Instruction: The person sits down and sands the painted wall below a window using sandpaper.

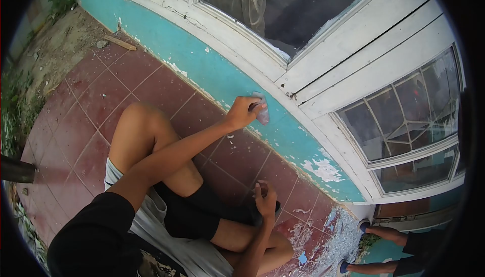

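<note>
- Red floor (83, 110) of square tiles; we see it spread under the sitter.
- Turquoise wall (217, 70) along the floor's edge, chipped to white in patches.
- White frame (364, 39) above the wall; we see panes (293, 6) set in it.
- Bent legs (134, 135), the sitter's own, before the wall.
- Another person's legs (384, 233), at lower right.
- Pale flakes (323, 239), strewn in a patch near that person.
- Left hand (242, 111), at the wall: we find its fingers clamped on a piece (263, 115).
- Right hand (266, 203), low over the tiles: fingers curled; we cannot tell whether they hold anything.
- The piece, greyish, lies against the turquoise, below the frame.
</note>
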`<state>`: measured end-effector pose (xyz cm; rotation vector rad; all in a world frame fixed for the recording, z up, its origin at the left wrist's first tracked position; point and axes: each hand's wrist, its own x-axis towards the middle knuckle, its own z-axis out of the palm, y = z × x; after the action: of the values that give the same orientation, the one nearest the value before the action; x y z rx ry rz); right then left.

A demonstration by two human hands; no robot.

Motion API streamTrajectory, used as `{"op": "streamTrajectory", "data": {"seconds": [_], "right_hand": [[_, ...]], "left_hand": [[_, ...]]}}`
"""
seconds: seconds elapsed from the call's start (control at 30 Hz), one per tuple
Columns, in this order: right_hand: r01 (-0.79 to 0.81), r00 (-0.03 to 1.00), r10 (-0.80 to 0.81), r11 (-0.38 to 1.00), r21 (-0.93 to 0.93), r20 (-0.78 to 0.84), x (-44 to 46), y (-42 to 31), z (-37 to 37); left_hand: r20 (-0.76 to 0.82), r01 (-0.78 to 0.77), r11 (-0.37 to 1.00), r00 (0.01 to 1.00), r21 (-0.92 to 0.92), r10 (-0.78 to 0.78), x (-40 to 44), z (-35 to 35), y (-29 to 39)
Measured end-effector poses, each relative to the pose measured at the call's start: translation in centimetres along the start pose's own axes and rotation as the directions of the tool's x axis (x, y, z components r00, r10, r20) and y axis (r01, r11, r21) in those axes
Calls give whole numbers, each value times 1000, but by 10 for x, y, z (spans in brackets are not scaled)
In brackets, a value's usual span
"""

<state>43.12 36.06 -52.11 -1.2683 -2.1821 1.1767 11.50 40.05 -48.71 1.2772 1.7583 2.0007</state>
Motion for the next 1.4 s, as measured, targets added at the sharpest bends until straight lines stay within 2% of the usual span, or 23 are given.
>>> {"op": "streamTrajectory", "data": {"seconds": [0.07,0.1,0.17,0.2,0.27,0.3,0.37,0.43,0.53,0.63,0.7,0.73,0.8,0.83,0.9,1.03,1.1,1.13,1.2,1.23,1.3,1.33,1.4], "right_hand": [[32,999,-32,999,4,-4,3,3,3],[36,999,-36,999,-8,1,2,6,3],[35,999,-35,999,23,-7,1,8,4],[32,999,-32,999,29,-8,0,7,1],[33,999,-33,999,-10,-21,-5,3,-1],[17,999,-17,1000,16,-30,-5,1,1],[10,1000,-10,1000,-16,-17,-1,-1,0],[21,1000,-21,1000,-6,-10,2,5,5],[37,999,-36,999,14,-19,2,11,-1],[40,999,-41,998,-44,-30,-4,8,1],[42,998,-43,999,-13,-51,-4,2,0],[35,998,-34,999,14,-51,-1,2,2],[39,998,-38,999,18,-48,3,6,7],[40,998,-39,999,25,-41,5,9,6],[58,998,-59,998,-22,-34,1,8,-1],[-3,1000,3,1000,-8,-27,-6,10,3],[4,999,-2,999,42,-48,0,7,3],[41,998,-41,999,15,-40,2,6,3],[55,998,-55,998,-9,-26,3,8,4],[56,998,-56,998,-9,-20,3,11,4],[95,995,-97,993,-64,-36,3,7,0],[51,998,-52,999,-16,-44,-1,5,4],[-6,1000,6,1000,-2,-10,-1,6,1]], "left_hand": [[120,-258,960,962,110,245,-4,7,-1],[108,-254,961,964,106,243,-1,4,4],[-80,-122,990,989,76,128,9,-6,9],[-74,-122,989,989,79,128,8,-5,7],[-94,35,999,995,5,-35,9,-8,3],[-67,35,999,997,20,-34,6,-7,-4],[87,-197,942,980,273,180,-2,1,-7],[49,-220,948,975,229,215,-4,3,-3],[-51,-137,984,988,118,144,9,-5,5],[-123,29,1000,992,10,-28,13,-8,-3],[-12,-87,979,996,187,91,-2,0,0],[-10,-89,978,996,187,93,-5,2,-1],[84,-264,933,964,244,251,-8,11,-6],[62,-259,936,966,239,251,-4,10,-12],[-49,-53,982,997,180,62,8,-3,-7],[-62,35,996,998,76,-30,0,1,-7],[32,-324,920,945,220,325,-7,11,-6],[21,-323,921,945,216,327,-5,10,-7],[76,-144,955,989,259,129,-2,2,5],[60,-137,958,990,252,126,1,-1,10],[-124,102,994,988,37,-97,12,-8,12],[-90,99,993,992,62,-93,8,-9,8],[24,-203,954,979,222,202,-6,3,2]]}}
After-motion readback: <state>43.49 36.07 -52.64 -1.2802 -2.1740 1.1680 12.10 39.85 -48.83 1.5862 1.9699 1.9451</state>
